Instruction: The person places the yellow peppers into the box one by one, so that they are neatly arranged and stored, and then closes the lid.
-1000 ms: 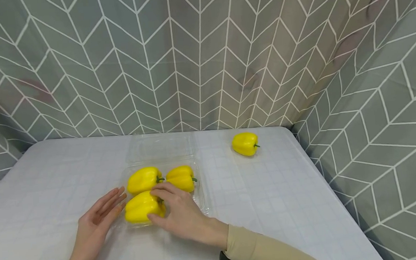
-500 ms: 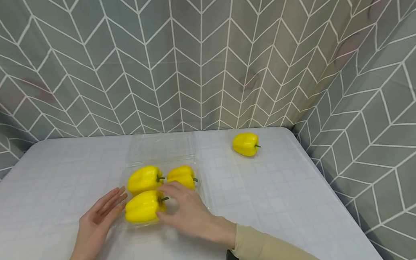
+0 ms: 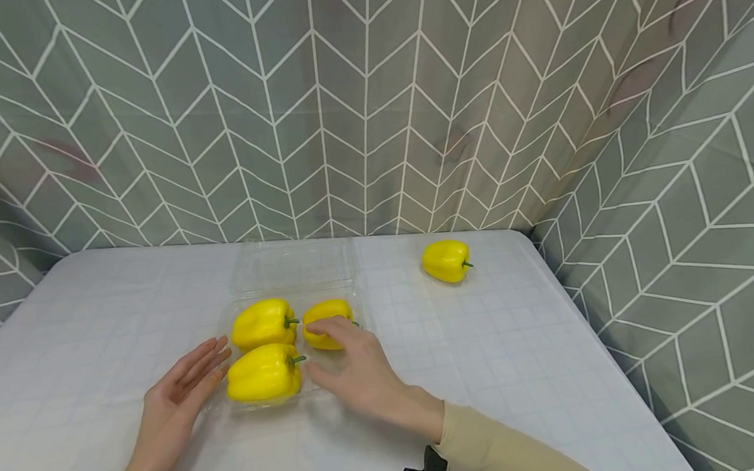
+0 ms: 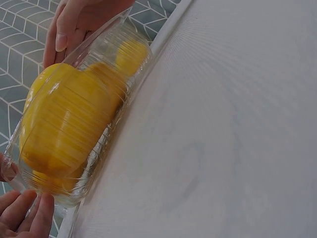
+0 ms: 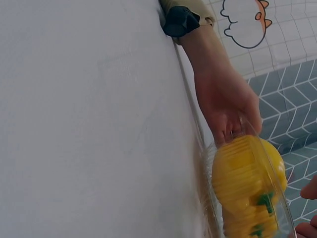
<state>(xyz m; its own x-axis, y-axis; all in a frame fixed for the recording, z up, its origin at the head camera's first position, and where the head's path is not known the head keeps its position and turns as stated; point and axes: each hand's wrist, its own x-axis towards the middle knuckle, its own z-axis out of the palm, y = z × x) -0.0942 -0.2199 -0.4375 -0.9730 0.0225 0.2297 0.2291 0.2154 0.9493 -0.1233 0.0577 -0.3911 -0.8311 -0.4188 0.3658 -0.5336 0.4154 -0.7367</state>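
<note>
A clear plastic clamshell container (image 3: 290, 265) lies open on the table, its lid folded back. Three yellow bell peppers are in its tray: a front left pepper (image 3: 263, 373), a back left pepper (image 3: 261, 325) and a back right pepper (image 3: 322, 314). My left hand (image 3: 181, 391) rests against the tray's left side, fingers fairly straight. Over the tray's front right part, my right hand (image 3: 363, 371) holds nothing, thumb and fingers spread. It partly hides the back right pepper. In the left wrist view, the left fingertips (image 4: 42, 213) are at the container's wall.
Another yellow bell pepper (image 3: 444, 261) lies at the table's back right. The white-covered table (image 3: 524, 371) ends at a patterned curtain (image 3: 342, 106) behind and on the right.
My right hand has let go of the front left pepper and drawn back to the right, uncovering its green stem. The left hand has stayed in place.
</note>
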